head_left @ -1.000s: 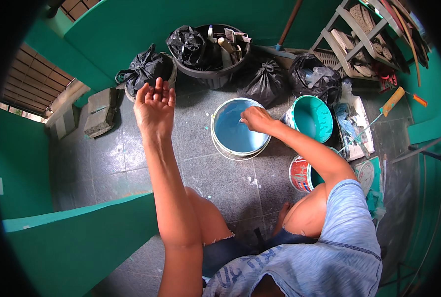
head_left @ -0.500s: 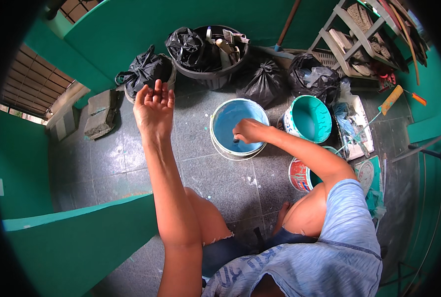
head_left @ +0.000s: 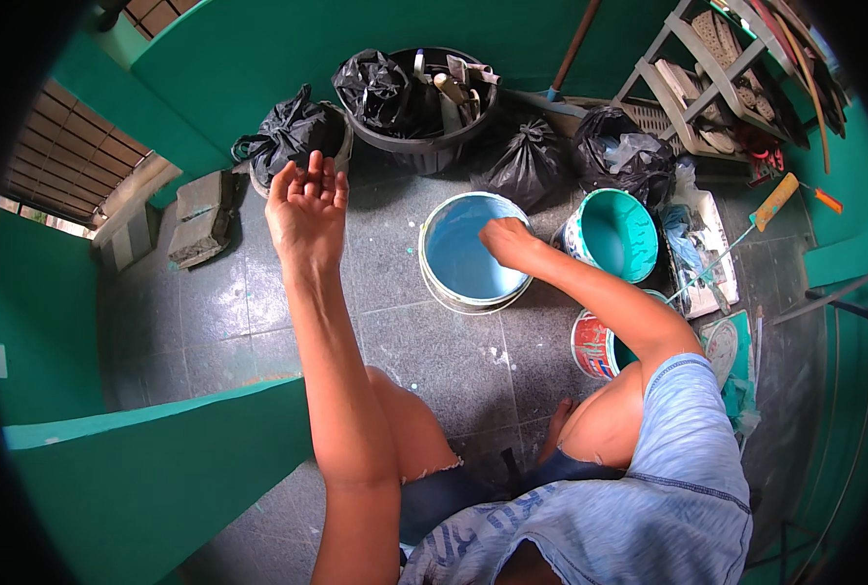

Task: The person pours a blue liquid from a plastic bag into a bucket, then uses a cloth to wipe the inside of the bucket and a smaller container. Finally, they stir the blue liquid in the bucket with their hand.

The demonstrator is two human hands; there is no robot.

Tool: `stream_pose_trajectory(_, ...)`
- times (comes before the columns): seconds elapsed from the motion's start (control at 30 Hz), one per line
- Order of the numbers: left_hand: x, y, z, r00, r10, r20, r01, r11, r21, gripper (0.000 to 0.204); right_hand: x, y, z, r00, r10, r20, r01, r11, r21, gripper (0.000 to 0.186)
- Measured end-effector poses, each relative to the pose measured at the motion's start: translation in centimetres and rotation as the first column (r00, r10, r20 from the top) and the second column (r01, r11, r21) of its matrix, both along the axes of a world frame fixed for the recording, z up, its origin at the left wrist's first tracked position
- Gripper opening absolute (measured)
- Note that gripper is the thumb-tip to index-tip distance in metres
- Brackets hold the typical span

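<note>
My right hand point(head_left: 510, 243) is over the right side of a white bucket point(head_left: 426, 278) with pale blue paint point(head_left: 468, 261) in it. Its fingers are closed, and whatever they grip is hidden beneath the hand. Palm up, my left hand point(head_left: 307, 216) hangs in the air left of the bucket, fingers loosely curled and apart, holding nothing. To the right of the bucket stands another bucket point(head_left: 639, 226), turquoise inside. Nearer me, by my right knee, is a red and white bucket point(head_left: 590, 343), partly covered by my right arm.
Black bin bags point(head_left: 527, 166) and a black tub point(head_left: 419, 154) of tools line the far green wall. A long-handled paint roller point(head_left: 774, 202) leans at the right, near a grey shelf rack point(head_left: 692, 97). Stone slabs point(head_left: 200, 219) lie left; a low green wall point(head_left: 161, 458) stands at my left.
My right hand has shifted right and up within the bucket's opening. The dark piece seen under its fingers before is now hidden. My left hand keeps nearly the same pose.
</note>
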State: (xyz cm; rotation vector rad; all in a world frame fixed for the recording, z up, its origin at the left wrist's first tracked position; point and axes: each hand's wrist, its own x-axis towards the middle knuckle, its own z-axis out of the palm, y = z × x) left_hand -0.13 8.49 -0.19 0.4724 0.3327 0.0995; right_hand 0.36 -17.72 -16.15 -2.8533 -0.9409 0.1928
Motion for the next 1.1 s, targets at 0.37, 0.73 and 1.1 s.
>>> stream_pose_trajectory(0.37,0.2,-0.2,-0.4,1.000,-0.009,0.010,0.009,0.999,0.049,0.015,-1.4,2.1,-1.7,0.970,0.214,-0.111,-0.144,0.883,0.447,0.009)
stream_pose_trajectory(0.73,0.3,-0.1,-0.5,1.000,-0.017,0.005,0.017,0.999,0.028,0.014,-0.2,0.2,-0.5,0.984,-0.055,0.171,0.021,0.981,0.192,0.008)
stream_pose_trajectory(1.1,0.5,-0.4,-0.5,1.000,-0.021,0.012,0.020,0.999,0.030,0.015,-0.8,1.4,-0.7,0.932,0.162,-0.323,-0.061,0.951,0.302,0.007)
